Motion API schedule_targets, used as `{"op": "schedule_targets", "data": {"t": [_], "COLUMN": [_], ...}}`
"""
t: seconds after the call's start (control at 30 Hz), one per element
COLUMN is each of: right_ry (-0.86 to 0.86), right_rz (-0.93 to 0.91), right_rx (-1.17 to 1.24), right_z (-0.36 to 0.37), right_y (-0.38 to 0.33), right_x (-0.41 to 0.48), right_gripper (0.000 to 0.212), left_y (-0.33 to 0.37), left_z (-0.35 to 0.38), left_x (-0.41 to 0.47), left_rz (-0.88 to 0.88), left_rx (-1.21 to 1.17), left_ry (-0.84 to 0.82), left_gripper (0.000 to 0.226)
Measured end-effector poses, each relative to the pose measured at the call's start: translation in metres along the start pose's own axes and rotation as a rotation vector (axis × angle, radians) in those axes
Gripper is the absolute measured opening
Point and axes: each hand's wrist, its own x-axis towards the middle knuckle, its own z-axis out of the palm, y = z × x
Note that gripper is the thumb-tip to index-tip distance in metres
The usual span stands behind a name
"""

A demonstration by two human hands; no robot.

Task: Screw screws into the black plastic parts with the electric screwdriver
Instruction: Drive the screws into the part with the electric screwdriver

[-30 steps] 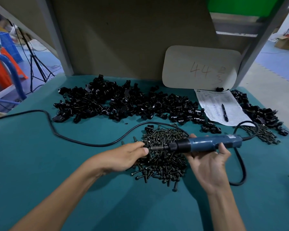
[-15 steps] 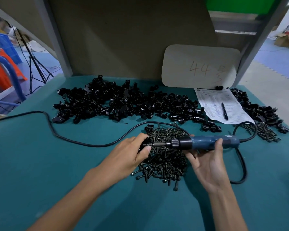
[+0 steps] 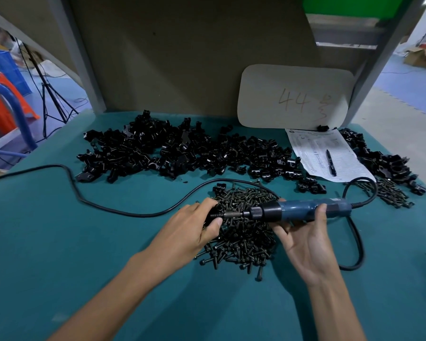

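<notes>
Lifting our left hand [image 3: 194,230] off the heap of screws [image 3: 246,242], where it lay with its fingertips among them a second ago, we have brought it up to the bit [image 3: 231,214] of the electric screwdriver [image 3: 303,209], and it now pinches a small black piece [image 3: 212,214] right at the bit's tip; whether that piece is a part with a screw in it or a screw alone we cannot tell, as the fingers cover most of it. Our right hand [image 3: 305,244] holds the screwdriver from below, fingers and thumb curled round its blue body. It has kept the tool lying level over the screws in the middle of the counter [image 3: 84,242] while sliding it slightly toward the left edge to meet the other hand. The cord [image 3: 108,210] trails off toward the left edge. The black plastic parts [image 3: 172,151] lie untouched in a long heap along the far edge. We judge that picking up is over and seating has begun. The bit must sit square in the screw head before the tool runs, or the small piece may spin or slip out of our pinch.
</notes>
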Motion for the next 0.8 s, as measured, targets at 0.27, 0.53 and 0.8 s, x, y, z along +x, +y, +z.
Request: {"op": "schedule_targets", "data": {"t": [0.27, 0.53, 0.8], "right_ry": [-0.001, -0.010, -0.013], "right_rz": [-0.002, 0.005, -0.001], "right_rx": [-0.016, -0.057, -0.059], "right_z": [-0.0015, -0.0043, -0.0029], "right_y": [-0.0001, 0.0001, 0.0009], "right_x": [-0.0009, 0.0001, -0.0002], "right_gripper": [0.065, 0.064, 0.066], "left_y": [0.0002, 0.0001, -0.0009], "left_z": [0.0015, 0.0050, 0.0065], "left_x": [-0.0006, 0.0009, -0.0012], "left_rz": [0.005, -0.027, -0.024], "left_rx": [-0.020, -0.011, 0.025], "left_ry": [0.011, 0.015, -0.001], "left_gripper": [0.022, 0.022, 0.030]}}
